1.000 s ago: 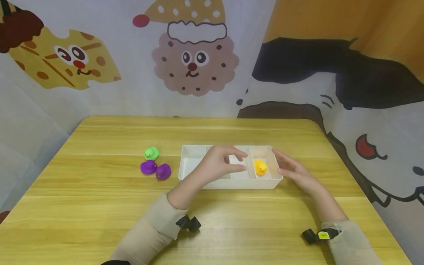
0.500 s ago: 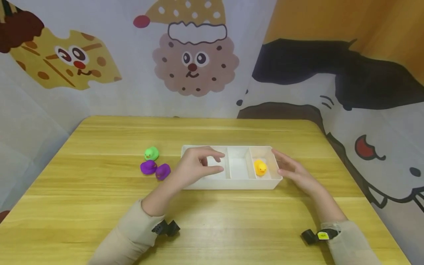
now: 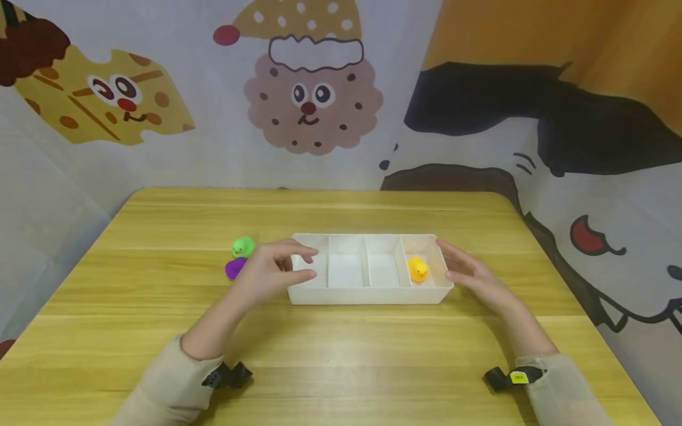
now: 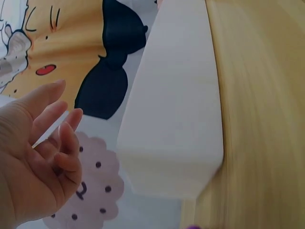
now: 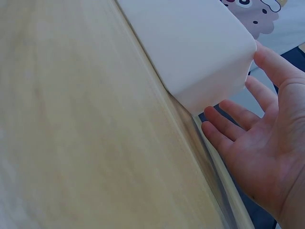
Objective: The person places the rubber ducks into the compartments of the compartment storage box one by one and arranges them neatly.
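Observation:
A white box (image 3: 370, 296) with several compartments stands on the table, and a yellow rubber duck (image 3: 418, 270) sits in its rightmost compartment. My left hand (image 3: 262, 275) hovers over the box's left end with nothing in it, thumb and fingers apart. The left wrist view shows this hand (image 4: 40, 164) beside the box (image 4: 171, 95). Behind it on the table, a green rubber duck (image 3: 243, 247) and a purple rubber duck (image 3: 234, 268) sit close together. My right hand (image 3: 478, 283) touches the box's right end; in the right wrist view its thumb and fingers (image 5: 272, 62) meet the end wall.
The wooden table (image 3: 367, 361) extends around the box on all sides. Behind it hangs a cloth (image 3: 202, 160) printed with cartoon figures. Each wrist wears a small black camera (image 3: 229, 376).
My left hand has moved left from above the box's middle to its left end, and now hides the second purple rubber duck. The right hand stays at the right end.

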Demonstrator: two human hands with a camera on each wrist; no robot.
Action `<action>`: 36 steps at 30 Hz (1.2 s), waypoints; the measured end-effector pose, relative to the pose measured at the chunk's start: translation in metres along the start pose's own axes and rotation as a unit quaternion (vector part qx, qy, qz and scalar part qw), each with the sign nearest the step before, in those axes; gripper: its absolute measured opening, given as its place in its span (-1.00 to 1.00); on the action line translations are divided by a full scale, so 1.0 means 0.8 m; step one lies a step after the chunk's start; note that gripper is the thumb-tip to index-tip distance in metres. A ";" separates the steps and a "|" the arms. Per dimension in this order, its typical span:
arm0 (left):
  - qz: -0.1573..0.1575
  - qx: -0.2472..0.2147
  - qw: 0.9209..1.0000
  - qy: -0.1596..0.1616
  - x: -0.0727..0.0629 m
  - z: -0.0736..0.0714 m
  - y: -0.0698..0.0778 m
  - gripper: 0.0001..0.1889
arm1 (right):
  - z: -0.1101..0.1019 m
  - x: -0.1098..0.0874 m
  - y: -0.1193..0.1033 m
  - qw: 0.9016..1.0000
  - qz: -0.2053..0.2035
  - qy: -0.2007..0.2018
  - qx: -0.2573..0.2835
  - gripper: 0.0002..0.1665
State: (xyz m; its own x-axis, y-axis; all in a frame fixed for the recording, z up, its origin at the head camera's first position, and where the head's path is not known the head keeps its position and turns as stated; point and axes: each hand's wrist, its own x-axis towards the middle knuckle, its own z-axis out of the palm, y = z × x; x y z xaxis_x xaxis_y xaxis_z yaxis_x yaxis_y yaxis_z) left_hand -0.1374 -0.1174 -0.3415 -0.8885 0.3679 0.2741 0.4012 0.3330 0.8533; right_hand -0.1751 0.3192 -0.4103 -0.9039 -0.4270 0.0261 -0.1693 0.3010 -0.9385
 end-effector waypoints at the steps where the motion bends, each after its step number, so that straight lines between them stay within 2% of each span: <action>1: 0.001 0.001 1.000 0.003 -0.002 -0.003 -0.002 -0.71 | 0.000 0.000 0.001 1.000 0.000 0.001 0.000 -0.23; 9: -0.016 -0.002 1.000 0.020 -0.022 -0.027 -0.018 -0.68 | 0.000 0.000 0.002 1.000 0.005 0.001 -0.002 -0.23; 14: -0.045 0.024 0.998 0.037 -0.036 -0.044 -0.028 -0.66 | 0.000 0.000 0.002 1.000 0.005 -0.001 0.001 -0.24; 19: -0.062 0.057 0.996 0.040 -0.049 -0.059 -0.039 -0.63 | -0.001 0.000 0.003 1.000 0.005 -0.002 0.002 -0.24; 29: -0.027 0.106 0.994 0.016 -0.061 -0.075 -0.064 -0.63 | 0.000 -0.002 0.002 1.000 0.003 -0.001 0.000 -0.24; 36: -0.035 0.125 0.992 0.003 -0.061 -0.078 -0.078 -0.63 | 0.001 -0.001 0.002 1.000 0.005 -0.001 -0.006 -0.24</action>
State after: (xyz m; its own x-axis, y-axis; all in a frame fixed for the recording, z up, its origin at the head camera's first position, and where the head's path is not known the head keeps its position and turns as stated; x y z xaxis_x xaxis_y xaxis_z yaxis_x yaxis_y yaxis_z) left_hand -0.1328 -0.2103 -0.3806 -0.9172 0.3314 0.2210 0.3801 0.5623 0.7344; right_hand -0.1741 0.3193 -0.4120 -0.9045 -0.4262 0.0163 -0.1654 0.3151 -0.9345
